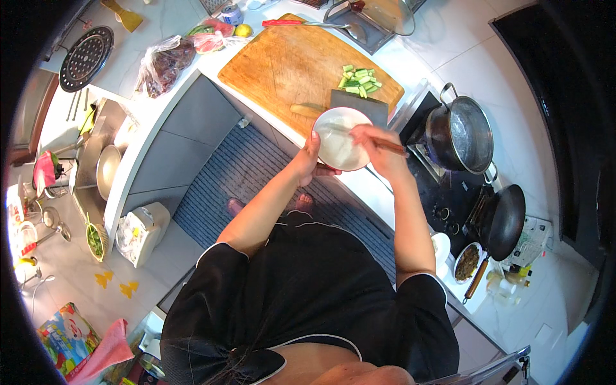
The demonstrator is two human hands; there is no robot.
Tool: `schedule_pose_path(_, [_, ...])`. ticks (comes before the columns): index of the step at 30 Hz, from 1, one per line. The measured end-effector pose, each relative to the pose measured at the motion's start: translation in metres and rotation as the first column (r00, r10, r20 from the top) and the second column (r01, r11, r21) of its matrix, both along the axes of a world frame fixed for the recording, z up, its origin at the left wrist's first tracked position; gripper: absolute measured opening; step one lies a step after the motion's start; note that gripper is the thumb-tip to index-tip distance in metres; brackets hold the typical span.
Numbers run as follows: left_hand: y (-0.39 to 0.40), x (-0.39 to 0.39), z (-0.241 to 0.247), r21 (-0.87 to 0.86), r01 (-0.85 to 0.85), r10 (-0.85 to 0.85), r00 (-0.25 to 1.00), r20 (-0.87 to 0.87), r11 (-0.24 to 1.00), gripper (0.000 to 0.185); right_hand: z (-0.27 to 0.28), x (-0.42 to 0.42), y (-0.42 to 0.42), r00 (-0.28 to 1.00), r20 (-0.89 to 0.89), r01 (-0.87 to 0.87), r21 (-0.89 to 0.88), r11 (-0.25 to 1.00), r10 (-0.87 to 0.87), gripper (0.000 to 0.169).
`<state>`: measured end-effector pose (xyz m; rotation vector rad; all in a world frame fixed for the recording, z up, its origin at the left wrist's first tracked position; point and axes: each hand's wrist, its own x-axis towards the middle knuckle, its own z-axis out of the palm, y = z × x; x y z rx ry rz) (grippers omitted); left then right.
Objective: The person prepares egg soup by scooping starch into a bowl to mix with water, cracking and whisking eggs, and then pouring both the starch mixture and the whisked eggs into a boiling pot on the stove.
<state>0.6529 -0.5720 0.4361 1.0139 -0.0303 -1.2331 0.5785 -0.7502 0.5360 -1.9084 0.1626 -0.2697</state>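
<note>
My left hand [307, 161] grips the side of a white bowl [339, 149] with a red rim, thumb at the edge and fingers underneath. Pale, whitish contents show inside, too blurred to name. In my right hand [383, 156] are brown chopsticks [391, 146], their far ends reaching into the bowl. Beyond the bowl lies a wooden cutting board [274, 62]. A cleaver [356, 102] rests on it, its wooden handle pointing left and the bowl covering part of it. Cut cucumber pieces [360, 81] sit in a heap just past the blade.
Right of me, a steel pot [469, 137] holding liquid stands on the gas stove [428, 192]. A black frying pan [504, 224] and a dish of dark food [468, 263] are nearer. A red-handled ladle [308, 23] lies along the board's far edge. The sink [96, 159] is leftward.
</note>
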Motion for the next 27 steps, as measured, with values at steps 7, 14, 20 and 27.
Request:
schedule_pose_path(7, [0.001, 0.006, 0.0, -0.008, -0.005, 0.005, 1.0, 0.015, 1.0, 0.079, 0.012, 0.011, 0.008, 0.991, 0.092, -0.079, -0.143, 0.987, 0.093, 0.017])
schedule_pose_path(14, [0.0, 0.008, 0.006, 0.038, -0.011, 0.01, 1.0, 0.018, 0.999, 0.081, 0.019, 0.011, 0.009, 0.988, -0.03, -0.156, -0.06, 0.986, 0.154, 0.022])
schedule_pose_path(20, [0.004, 0.008, 0.017, 0.012, -0.002, 0.001, 0.995, 0.096, 1.0, 0.089, 0.025, 0.012, 0.005, 0.977, -0.208, -0.073, -0.117, 0.99, 0.047, 0.022])
schedule_pose_path(27, [0.007, 0.013, 0.008, 0.0, 0.054, -0.054, 0.996, 0.073, 0.999, 0.095, 0.044, 0.009, 0.0, 0.968, -0.251, -0.034, -0.181, 0.983, -0.013, 0.012])
